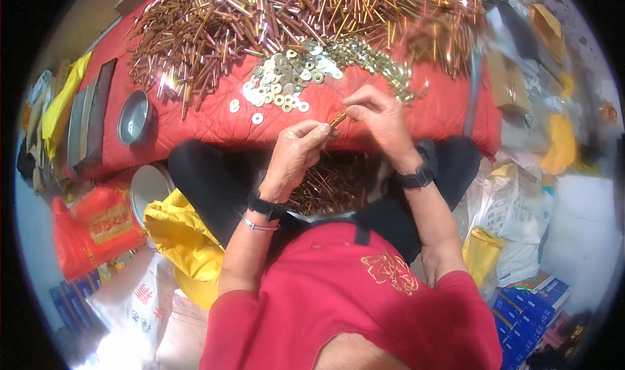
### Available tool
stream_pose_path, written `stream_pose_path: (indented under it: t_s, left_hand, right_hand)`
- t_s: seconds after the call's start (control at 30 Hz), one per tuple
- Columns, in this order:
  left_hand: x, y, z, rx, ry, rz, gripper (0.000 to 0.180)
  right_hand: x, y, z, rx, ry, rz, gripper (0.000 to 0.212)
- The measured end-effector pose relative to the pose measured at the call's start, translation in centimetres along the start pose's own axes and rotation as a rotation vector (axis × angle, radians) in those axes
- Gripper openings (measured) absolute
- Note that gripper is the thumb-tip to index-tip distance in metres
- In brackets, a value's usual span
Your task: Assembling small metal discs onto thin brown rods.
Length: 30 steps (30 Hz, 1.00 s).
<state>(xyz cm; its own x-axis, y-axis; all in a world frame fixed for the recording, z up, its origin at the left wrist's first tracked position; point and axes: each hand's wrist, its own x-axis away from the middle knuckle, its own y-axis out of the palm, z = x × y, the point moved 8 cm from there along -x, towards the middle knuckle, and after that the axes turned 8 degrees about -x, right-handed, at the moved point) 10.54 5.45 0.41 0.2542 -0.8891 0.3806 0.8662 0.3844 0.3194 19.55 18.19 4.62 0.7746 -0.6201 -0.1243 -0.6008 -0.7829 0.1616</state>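
My left hand [294,156] pinches one end of a slim gold-coloured metal bolt [336,120] between thumb and fingers. At the bolt's other end, the thumb and fingertips of my right hand [383,117] are closed on it. Both hands are over the near edge of a red quilted cover [215,128]. Just beyond them lie a heap of flat round washers [280,80] and a heap of small shiny nuts [384,64]. A large pile of copper and gold-coloured bolts [260,18] spreads behind. Between my knees, more such bolts [335,184] fill a container whose walls are mostly hidden.
A grey metal bowl [135,119] stands at the left of the cover. Left of my leg are a round lid-like disc [150,191], a yellow sack [185,240] and a red bag [97,227]. Blue boxes [530,318] and plastic bags [514,207] sit at the right.
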Motion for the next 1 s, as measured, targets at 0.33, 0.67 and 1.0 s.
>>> stream_pose_path:
  t_s: [0.33,0.67,1.0]
  left_hand:
    - [0.9,-0.2,0.4,-0.004,-0.083,-0.165,0.022]
    - [1.7,1.3,-2.2,0.364,-0.313,-0.44,0.024]
    - [2.4,0.6,3.1,-0.749,0.566,0.117,0.018]
  right_hand:
    - [0.7,1.7,-2.6,0.23,0.048,-0.202,0.011]
    - [2.3,3.1,-4.1,0.298,-0.175,-0.3,0.01]
    - [2.8,0.8,-1.8,0.358,0.254,-0.138,0.008]
